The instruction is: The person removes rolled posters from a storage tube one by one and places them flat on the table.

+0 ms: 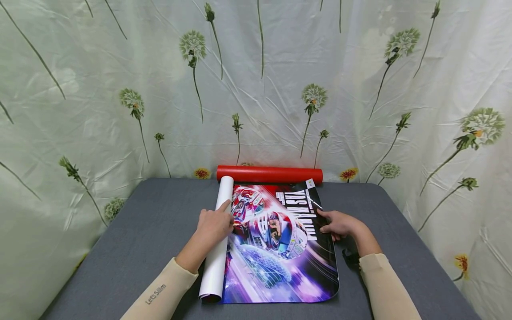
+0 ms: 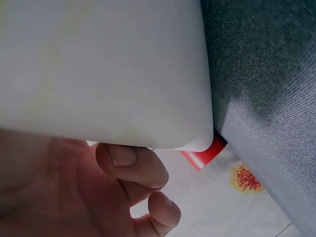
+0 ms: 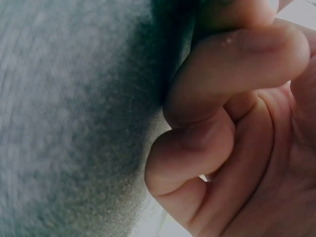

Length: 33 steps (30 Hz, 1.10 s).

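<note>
A glossy racing poster (image 1: 266,266) lies partly unrolled, printed with helmeted drivers and large white lettering. Along its left side the rest stays wound in a white roll (image 1: 214,271). My left hand (image 1: 215,226) lies over this roll with the index finger stretched along it. In the left wrist view, other fingers (image 2: 133,165) curl close against the roll (image 2: 108,74). At the poster's right edge, my right hand (image 1: 340,224) pinches the sheet between thumb and fingers. Curled fingers (image 3: 192,153) rest near the table in the right wrist view, where the sheet is hidden.
A red tube (image 1: 270,173) lies crosswise at the back, just behind the poster's far edge. The dark grey table (image 1: 160,213) ends at a flower-printed curtain (image 1: 260,102). A black strap (image 1: 352,258) hangs by the right wrist.
</note>
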Motion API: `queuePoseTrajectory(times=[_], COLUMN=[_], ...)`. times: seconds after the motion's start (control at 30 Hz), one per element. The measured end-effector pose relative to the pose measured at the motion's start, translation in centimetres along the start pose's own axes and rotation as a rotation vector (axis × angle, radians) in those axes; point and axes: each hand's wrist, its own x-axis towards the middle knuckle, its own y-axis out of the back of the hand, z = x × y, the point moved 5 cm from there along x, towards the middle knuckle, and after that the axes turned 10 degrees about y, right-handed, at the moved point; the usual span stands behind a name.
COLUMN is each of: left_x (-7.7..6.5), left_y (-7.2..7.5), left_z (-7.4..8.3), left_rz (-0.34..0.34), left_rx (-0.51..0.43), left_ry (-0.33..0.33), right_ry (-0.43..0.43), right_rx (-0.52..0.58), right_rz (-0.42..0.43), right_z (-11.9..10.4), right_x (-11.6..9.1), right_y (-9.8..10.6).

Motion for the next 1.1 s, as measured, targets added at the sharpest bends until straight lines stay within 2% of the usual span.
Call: queuePoseTrajectory(times=[0.33,0.9,1.1], left_x=[0.1,-0.07,-0.02], left_y=[0.07,-0.16,0.04], left_z=[-0.15,-0.25,-0.36], left_rz=[0.007,-0.045,-0.035], left_rx=[-0.013,0.005,0.001], left_ry=[-0.007,0.007,0.017], right_ry=[0.032,-0.004,-0.021], right_rx=[0.017,-0.028,-0.031], right_rz=[0.008,0.012,0.022], right_z=[-0.11,0.4,0.54], right_x=[-0.31,-0.29,-0.51], right_y=[0.26,0.52,0.59])
